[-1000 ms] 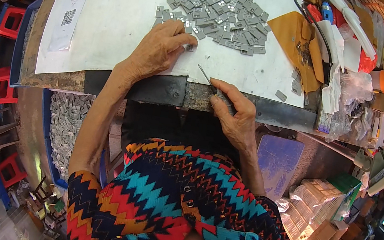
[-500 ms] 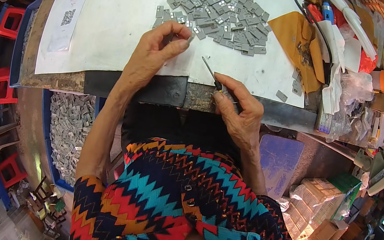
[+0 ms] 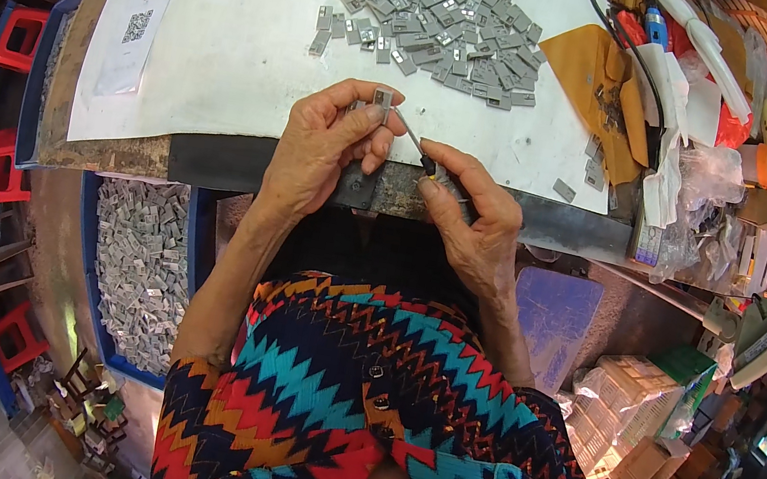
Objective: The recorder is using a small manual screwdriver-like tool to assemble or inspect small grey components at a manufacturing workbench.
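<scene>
Lifted off the pile, both hands (left point(image 3: 323, 143), right point(image 3: 469, 213)) meet at one grey piece point(image 3: 383, 97).

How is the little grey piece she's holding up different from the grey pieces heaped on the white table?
The held grey piece is single and lifted off the surface, pinched in the left hand, with a thin tool from the right hand reaching toward it. The heap of grey pieces lies loose on the white table, many overlapping, untouched by either hand. Both look like the same small grey rectangular parts.
</scene>
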The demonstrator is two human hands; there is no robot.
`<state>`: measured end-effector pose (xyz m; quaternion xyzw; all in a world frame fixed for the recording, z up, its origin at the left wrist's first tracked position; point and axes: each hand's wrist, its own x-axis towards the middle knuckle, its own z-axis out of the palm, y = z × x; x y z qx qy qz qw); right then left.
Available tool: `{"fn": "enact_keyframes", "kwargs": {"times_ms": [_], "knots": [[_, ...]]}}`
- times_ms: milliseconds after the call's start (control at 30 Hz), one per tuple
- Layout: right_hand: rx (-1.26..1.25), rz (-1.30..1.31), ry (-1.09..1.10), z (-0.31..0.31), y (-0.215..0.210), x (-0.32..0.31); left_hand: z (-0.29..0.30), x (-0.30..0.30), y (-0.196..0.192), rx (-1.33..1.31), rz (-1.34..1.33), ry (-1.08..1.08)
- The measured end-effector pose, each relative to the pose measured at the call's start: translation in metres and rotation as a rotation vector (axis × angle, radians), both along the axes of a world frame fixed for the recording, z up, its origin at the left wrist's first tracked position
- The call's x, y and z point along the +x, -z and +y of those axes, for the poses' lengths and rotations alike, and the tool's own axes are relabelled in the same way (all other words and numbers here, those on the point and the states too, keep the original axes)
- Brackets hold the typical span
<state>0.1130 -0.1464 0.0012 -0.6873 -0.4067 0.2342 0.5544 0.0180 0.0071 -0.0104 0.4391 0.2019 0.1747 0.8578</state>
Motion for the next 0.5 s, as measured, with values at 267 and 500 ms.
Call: {"fn": "enact_keyframes", "kwargs": {"times_ms": [267, 500], "knots": [[0.0, -0.071, -0.031, 0.0063, 0.0041, -0.0008, -0.0053, 0.0005, 0.0007, 0.172, 0.095, -0.021], [-0.007, -0.056, -0.033, 0.0057, 0.006, 0.0003, -0.0073, 0.0007, 0.0034, 0.31, 0.151, -0.003]]}}
